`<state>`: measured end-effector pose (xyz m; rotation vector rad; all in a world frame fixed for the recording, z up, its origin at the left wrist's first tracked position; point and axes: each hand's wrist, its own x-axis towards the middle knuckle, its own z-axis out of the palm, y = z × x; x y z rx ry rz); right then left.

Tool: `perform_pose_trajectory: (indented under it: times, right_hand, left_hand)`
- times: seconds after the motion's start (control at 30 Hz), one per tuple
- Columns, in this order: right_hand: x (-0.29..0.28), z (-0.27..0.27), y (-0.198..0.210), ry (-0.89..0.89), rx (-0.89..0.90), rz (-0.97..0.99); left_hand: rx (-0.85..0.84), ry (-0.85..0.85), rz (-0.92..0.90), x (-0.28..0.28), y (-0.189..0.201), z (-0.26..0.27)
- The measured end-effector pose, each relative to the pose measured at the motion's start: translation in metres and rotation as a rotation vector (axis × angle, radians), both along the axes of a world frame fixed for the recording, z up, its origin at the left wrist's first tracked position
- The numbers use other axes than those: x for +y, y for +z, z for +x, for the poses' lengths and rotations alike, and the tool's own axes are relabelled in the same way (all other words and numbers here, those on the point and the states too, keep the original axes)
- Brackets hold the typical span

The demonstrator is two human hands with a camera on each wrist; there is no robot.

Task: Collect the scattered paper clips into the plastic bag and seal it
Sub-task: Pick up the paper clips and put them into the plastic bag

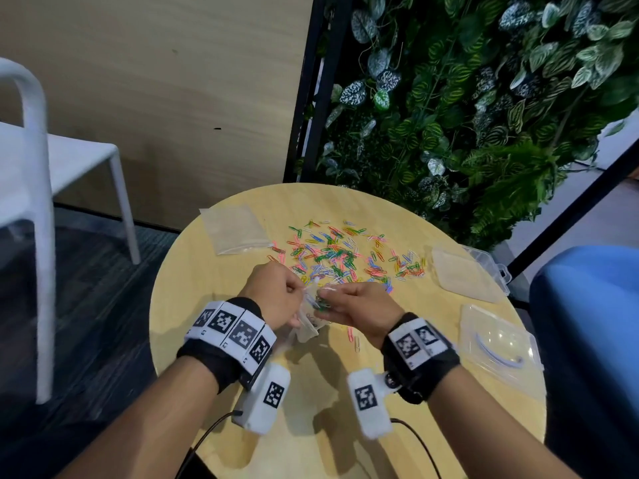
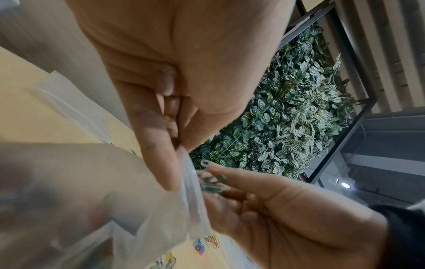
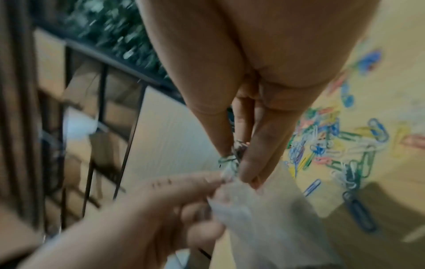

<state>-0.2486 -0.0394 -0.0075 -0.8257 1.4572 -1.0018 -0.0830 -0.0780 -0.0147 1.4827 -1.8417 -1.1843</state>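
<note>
Coloured paper clips (image 1: 342, 252) lie scattered over the far middle of the round wooden table (image 1: 214, 271). My left hand (image 1: 276, 295) pinches the top edge of a clear plastic bag (image 1: 307, 328) that hangs above the table's middle. Close to its right, my right hand (image 1: 349, 305) pinches a small bunch of green and white clips (image 1: 321, 303) right at the bag's mouth. The left wrist view shows the bag (image 2: 161, 209) under my thumb and those clips (image 2: 211, 182) in the right fingertips. In the right wrist view the pinched clips (image 3: 230, 162) meet the bag (image 3: 253, 209).
Another clear bag (image 1: 235, 228) lies at the table's far left, and one more (image 1: 463, 273) at the right on an open plastic box (image 1: 498, 267). A clear lid (image 1: 498, 340) sits near the right edge. A white chair (image 1: 45, 174) stands left, a plant wall (image 1: 466, 98) behind.
</note>
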Motion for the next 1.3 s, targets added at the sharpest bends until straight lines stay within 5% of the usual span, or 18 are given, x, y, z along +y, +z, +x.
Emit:
perform_pose_trajectory:
  times: [0.13, 0.27, 0.33, 0.43, 0.5, 0.57, 0.67, 0.77, 1.03, 1.3]
  right_hand:
    - [0.000, 0.024, -0.005, 0.091, 0.309, -0.035]
    - [0.005, 0.035, 0.007, 0.393, 0.948, -0.298]
    - [0.006, 0.034, 0.012, 0.522, 1.106, -0.296]
    - [0.007, 0.029, 0.019, 0.549, 0.939, -0.225]
    - [0.009, 0.018, 0.026, 0.377, 0.689, -0.260]
    - [0.010, -0.003, 0.024, 0.182, 0.624, -0.277]
    - [0.014, -0.040, -0.001, 0.069, 0.848, -0.016]
    - [0.023, -0.041, -0.028, 0.275, 1.199, 0.304]
    - [-0.029, 0.012, -0.065, 0.164, 1.190, 0.211]
    - [-0.073, 0.012, -0.063, 0.349, 1.411, 0.104]
  left_hand:
    - [0.031, 0.018, 0.013, 0.001, 0.000, 0.004]
    - [0.035, 0.015, 0.010, 0.001, 0.001, 0.009]
    - [0.050, 0.021, 0.013, 0.003, 0.003, 0.011]
    - [0.049, 0.039, 0.007, 0.003, 0.005, 0.015]
    - [0.062, 0.060, 0.005, 0.001, 0.005, 0.019]
    - [0.074, 0.070, -0.004, -0.002, 0.006, 0.025]
    - [0.097, 0.084, -0.004, -0.004, 0.008, 0.039]
    - [0.103, 0.097, 0.002, -0.002, 0.011, 0.059]
    - [0.071, 0.126, 0.009, 0.009, -0.001, 0.102]
    - [0.092, 0.107, 0.011, 0.002, 0.004, 0.094]
